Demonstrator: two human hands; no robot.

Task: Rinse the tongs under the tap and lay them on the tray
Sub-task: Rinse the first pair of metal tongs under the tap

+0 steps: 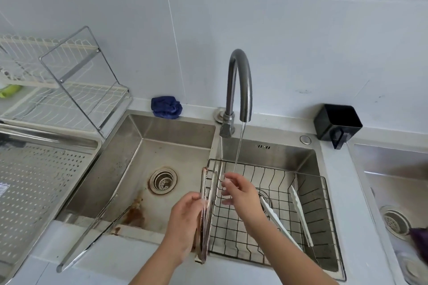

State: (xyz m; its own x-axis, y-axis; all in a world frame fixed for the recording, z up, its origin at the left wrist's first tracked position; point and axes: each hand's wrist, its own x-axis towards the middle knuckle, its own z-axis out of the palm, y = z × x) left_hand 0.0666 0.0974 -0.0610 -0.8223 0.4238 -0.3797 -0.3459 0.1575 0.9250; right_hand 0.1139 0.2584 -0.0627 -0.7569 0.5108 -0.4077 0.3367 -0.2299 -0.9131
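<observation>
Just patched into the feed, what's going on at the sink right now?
A person stands at a double sink with the tap running a thin stream. The left hand grips a pair of metal tongs over the divider between the basins, while the right hand is open under the water beside them, above a wire basket in the right basin. White tongs lie in that basket. The perforated tray waits on the left; nothing has been laid there yet.

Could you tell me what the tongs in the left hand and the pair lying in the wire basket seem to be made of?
The held tongs look like polished metal, probably stainless steel: they are silvery and reflective. The tongs in the basket look like white plastic or silicone, matte and opaque, though metal underneath cannot be ruled out.
</observation>
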